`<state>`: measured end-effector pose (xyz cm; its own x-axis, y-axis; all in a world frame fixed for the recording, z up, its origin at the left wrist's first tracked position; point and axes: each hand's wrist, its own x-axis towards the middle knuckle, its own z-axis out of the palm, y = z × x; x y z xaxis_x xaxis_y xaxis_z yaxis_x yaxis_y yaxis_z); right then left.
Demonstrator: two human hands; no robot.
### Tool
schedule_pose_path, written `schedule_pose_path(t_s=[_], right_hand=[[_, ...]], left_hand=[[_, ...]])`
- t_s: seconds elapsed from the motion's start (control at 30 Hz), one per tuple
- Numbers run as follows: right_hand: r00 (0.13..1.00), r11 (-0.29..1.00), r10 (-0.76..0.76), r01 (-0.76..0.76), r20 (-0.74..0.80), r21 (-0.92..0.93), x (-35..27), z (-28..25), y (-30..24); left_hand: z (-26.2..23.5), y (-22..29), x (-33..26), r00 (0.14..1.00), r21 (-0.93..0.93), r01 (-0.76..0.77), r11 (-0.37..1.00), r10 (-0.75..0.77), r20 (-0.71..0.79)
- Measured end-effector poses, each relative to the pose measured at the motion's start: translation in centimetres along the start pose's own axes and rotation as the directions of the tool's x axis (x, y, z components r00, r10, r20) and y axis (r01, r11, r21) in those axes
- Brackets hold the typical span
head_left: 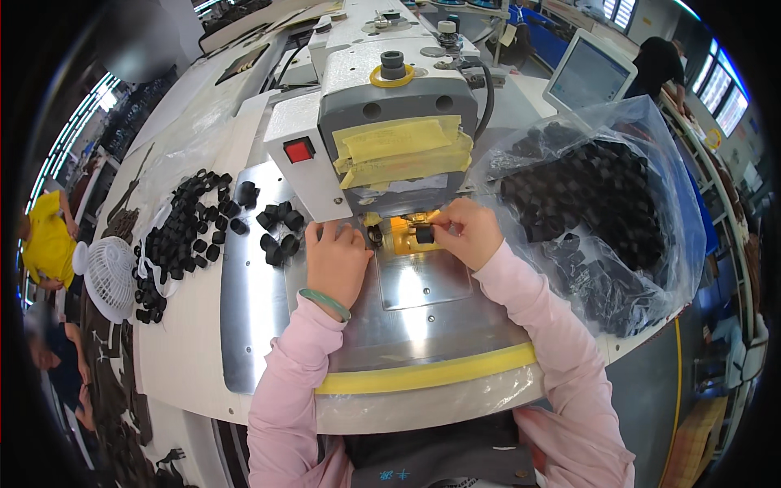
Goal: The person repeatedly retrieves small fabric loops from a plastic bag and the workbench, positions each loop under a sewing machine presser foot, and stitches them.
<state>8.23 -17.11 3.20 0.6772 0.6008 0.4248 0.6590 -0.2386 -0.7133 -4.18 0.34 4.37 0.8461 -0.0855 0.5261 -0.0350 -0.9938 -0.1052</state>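
Under the head of an industrial sewing machine (400, 106), my right hand (472, 233) pinches a small black fabric loop (424, 235) between thumb and fingertips. The loop sits in the lit yellowish work spot (400, 241) by the needle area. My left hand (335, 264) rests on the metal plate (358, 337) with bent fingers a little apart. Just beyond its fingertips is another dark loop-like piece (375, 233), partly shaded by the machine. Several loose black loops (281, 218) lie on the plate left of my left hand.
A larger heap of black loops (175, 244) spreads on the table at left, near a white fan (110, 279). At right lies a clear plastic bag (682, 236) full of black loops. Behind it stands a screen (591, 75). Yellow tape (427, 370) lines the front edge. Other people are nearby.
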Motion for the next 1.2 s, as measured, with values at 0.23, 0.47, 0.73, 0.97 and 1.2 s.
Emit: schedule_pose_path(t_s=[0.23, 0.47, 0.73, 0.97, 1.2], right_hand=[[0.943, 0.716, 0.066, -0.272, 0.326, 0.642, -1.8, 2.8, 0.1], [0.892, 0.556, 0.122, -0.424, 0.434, 0.715, -2.9, 2.6, 0.2], [0.850, 0.670, 0.147, -0.462, 0.507, 0.581, -1.3, 0.9, 1.2], [0.819, 0.686, 0.141, -0.486, 0.556, 0.542, -0.4, 0.8, 1.7], [0.979, 0.985, -0.092, 0.064, 0.179, 0.159, -0.6, 0.6, 2.8]], left_hand=[[-0.6, 2.9, 0.1, 0.969, -0.691, -0.100, 0.716, -0.086, -0.230], [0.9, 2.9, -0.8, 0.967, -0.866, -0.086, 0.493, -0.168, -0.192], [2.9, 2.4, -1.2, 0.980, -0.736, -0.057, 0.674, -0.105, -0.171], [3.3, 2.0, -0.5, 0.986, -0.661, -0.141, 0.737, 0.042, -0.163], [5.3, 0.2, 1.5, 0.992, -0.697, 0.117, 0.707, -0.045, 0.121]])
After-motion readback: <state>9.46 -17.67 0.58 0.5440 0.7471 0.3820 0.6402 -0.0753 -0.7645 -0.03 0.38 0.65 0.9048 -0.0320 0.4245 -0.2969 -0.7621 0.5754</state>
